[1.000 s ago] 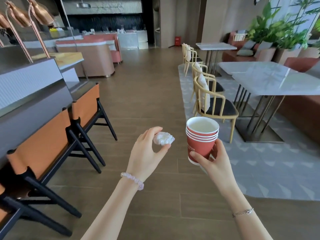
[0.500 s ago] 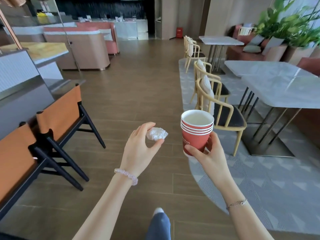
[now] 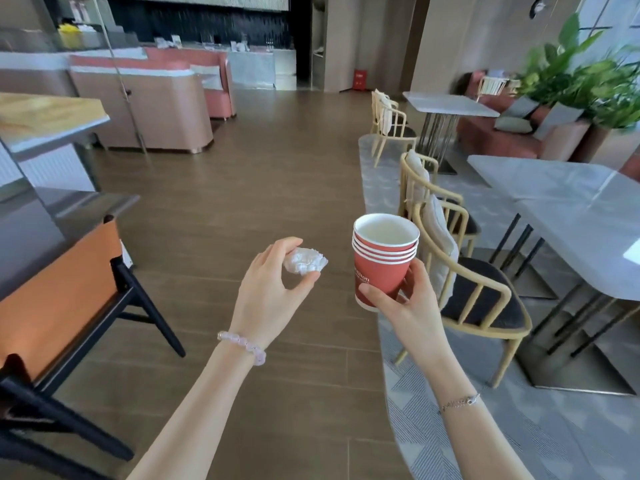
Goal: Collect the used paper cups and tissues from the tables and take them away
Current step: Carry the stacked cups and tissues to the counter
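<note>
Pinching a crumpled white tissue ball [image 3: 306,260] in the left grip [image 3: 266,289] mid-frame, clasping a nested stack of red paper cups [image 3: 381,258] in the right grip [image 3: 412,306], apparently done collecting from the partly cropped grey marble surface [image 3: 571,216] at right, yet to carry both away.

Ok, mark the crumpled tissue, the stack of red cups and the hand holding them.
crumpled tissue [image 3: 305,260], head view, its wadded white middle.
stack of red cups [image 3: 381,271], head view, the outer cup's red wall.
right hand [image 3: 412,306], head view, the palm under the cups.
</note>
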`<state>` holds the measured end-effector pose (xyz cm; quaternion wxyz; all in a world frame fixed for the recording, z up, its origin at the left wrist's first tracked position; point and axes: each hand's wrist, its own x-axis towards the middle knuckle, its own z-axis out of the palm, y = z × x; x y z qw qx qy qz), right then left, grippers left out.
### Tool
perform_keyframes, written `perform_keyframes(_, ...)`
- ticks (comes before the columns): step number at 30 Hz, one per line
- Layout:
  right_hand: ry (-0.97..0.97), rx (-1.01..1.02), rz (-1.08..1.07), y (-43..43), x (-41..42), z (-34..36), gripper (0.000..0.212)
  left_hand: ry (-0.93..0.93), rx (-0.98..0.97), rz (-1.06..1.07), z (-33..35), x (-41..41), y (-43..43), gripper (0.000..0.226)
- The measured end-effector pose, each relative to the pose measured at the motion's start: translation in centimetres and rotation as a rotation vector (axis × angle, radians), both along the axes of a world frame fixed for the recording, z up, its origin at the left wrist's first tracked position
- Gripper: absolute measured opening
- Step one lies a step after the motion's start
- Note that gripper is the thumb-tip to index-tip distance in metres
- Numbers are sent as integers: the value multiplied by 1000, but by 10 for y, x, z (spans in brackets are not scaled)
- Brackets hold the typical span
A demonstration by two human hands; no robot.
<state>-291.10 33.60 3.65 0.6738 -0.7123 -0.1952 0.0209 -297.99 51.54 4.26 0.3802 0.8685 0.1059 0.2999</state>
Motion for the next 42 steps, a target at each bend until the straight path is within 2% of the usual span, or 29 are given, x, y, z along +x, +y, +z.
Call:
perform_keyframes(8, 36, 6, 68, 95, 138, -9, 55, 32, -1, 70, -11, 124, 86, 44)
perform_keyframes(20, 8, 0, 183, 253, 394, -5, 56, 6, 13, 230, 3, 353, 239, 44)
perform_keyframes(30, 41, -34, 229, 364, 543, -18, 53, 66, -8, 270, -13, 496, 347, 44)
perform_keyframes(36, 46, -56, 231, 455, 643, -32, 55, 65, -7, 273, -26, 594, 439, 43)
perform_keyframes(42, 9, -89, 242, 575, 756, -14, 54, 60, 10, 304, -12, 699, 554, 43)
